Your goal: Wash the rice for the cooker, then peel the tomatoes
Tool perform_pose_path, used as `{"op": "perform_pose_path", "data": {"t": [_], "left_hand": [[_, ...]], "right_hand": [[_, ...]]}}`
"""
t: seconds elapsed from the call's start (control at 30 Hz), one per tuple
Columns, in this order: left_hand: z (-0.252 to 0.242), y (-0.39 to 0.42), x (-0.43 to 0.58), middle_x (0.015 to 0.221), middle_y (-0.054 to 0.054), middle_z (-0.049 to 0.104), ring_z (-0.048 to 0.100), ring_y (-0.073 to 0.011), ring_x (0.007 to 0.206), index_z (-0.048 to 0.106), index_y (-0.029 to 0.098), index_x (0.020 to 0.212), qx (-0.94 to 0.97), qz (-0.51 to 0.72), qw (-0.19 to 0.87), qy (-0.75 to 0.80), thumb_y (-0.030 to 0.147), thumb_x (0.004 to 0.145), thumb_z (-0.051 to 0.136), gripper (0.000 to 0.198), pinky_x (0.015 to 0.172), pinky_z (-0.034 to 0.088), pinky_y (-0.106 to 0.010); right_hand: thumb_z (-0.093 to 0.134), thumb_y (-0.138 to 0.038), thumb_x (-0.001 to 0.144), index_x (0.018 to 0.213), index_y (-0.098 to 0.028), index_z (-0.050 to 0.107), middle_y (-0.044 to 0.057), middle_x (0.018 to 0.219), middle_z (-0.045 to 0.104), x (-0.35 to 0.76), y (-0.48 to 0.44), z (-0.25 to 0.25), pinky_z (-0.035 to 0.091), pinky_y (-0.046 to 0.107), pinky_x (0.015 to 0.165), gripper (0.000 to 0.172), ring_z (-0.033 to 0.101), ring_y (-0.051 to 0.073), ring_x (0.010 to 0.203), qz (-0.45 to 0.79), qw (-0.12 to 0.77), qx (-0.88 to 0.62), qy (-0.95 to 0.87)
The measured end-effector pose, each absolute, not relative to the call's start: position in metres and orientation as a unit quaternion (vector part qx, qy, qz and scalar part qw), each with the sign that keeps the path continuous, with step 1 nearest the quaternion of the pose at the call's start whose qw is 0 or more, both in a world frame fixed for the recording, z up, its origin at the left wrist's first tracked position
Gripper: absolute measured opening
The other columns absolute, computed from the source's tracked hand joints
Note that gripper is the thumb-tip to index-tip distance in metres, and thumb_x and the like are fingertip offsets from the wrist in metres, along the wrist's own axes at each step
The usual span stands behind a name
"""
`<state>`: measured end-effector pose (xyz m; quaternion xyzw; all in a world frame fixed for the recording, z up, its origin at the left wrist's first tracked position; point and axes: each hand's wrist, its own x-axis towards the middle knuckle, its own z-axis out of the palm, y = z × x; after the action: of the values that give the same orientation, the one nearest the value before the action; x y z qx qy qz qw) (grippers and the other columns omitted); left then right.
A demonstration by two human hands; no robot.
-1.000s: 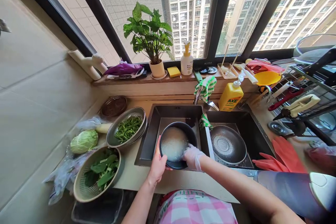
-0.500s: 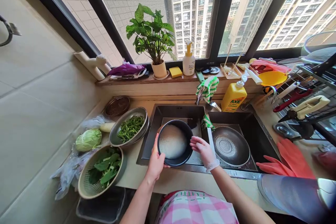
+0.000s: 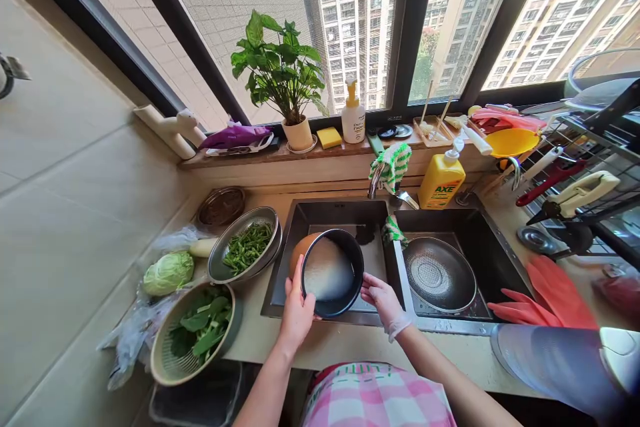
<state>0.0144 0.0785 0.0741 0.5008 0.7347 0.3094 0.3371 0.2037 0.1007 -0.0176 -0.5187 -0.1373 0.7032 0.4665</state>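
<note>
A black cooker pot [image 3: 332, 272] with white rice and cloudy water in it is held over the left basin of the sink [image 3: 296, 227], tilted toward the right so its orange outer wall shows. My left hand [image 3: 296, 310] grips the pot's near-left rim, thumb over the edge. My right hand [image 3: 384, 299], in a thin clear glove, is at the pot's right rim with its fingers curved against the edge.
A dark wok [image 3: 440, 274] sits in the right basin. Left of the sink stand a metal colander of green beans [image 3: 245, 250], a basket of leafy greens [image 3: 196, 330] and a cabbage [image 3: 168, 272]. A yellow dish soap bottle [image 3: 441, 180], tap [image 3: 376, 181] and red gloves [image 3: 550, 290] lie to the right.
My right hand came out of the rice water and moved to the pot's right rim. The pot has tipped to the right, showing its orange outside.
</note>
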Motion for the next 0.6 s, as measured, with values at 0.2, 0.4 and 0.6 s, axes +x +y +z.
{"op": "perform_pose_path", "data": {"t": [0.2, 0.4, 0.6], "left_hand": [[0.085, 0.077, 0.022, 0.141, -0.012, 0.044, 0.064, -0.0248, 0.098, 0.022, 0.036, 0.148, 0.505, 0.292, 0.313, 0.750, 0.007, 0.076, 0.049, 0.083, 0.060, 0.061, -0.031], [0.095, 0.077, 0.031, 0.153, -0.008, 0.027, 0.058, -0.0315, 0.114, 0.024, 0.036, 0.147, 0.498, 0.277, 0.315, 0.759, 0.007, 0.073, 0.050, 0.084, 0.062, 0.061, -0.033], [0.094, 0.076, 0.035, 0.158, -0.004, 0.017, 0.053, -0.0313, 0.123, 0.025, 0.036, 0.147, 0.538, 0.250, 0.267, 0.759, 0.008, 0.069, 0.052, 0.087, 0.083, 0.057, -0.035]], "right_hand": [[0.055, -0.006, 0.051, 0.108, -0.014, 0.065, 0.008, 0.102, 0.070, 0.200, 0.098, -0.019, 0.053, 0.025, 0.059, 0.058, 0.066, 0.014, 0.067, 0.729, 0.439, -0.518, -0.091], [0.048, -0.003, 0.055, 0.134, -0.012, 0.044, 0.016, 0.129, 0.057, 0.198, 0.099, -0.017, 0.055, 0.027, 0.059, 0.080, 0.068, 0.013, 0.064, 0.754, 0.414, -0.503, -0.082], [0.048, -0.002, 0.057, 0.137, -0.014, 0.041, 0.014, 0.126, 0.060, 0.198, 0.102, -0.012, 0.055, 0.025, 0.058, 0.080, 0.067, 0.011, 0.061, 0.764, 0.409, -0.495, -0.069]]}}
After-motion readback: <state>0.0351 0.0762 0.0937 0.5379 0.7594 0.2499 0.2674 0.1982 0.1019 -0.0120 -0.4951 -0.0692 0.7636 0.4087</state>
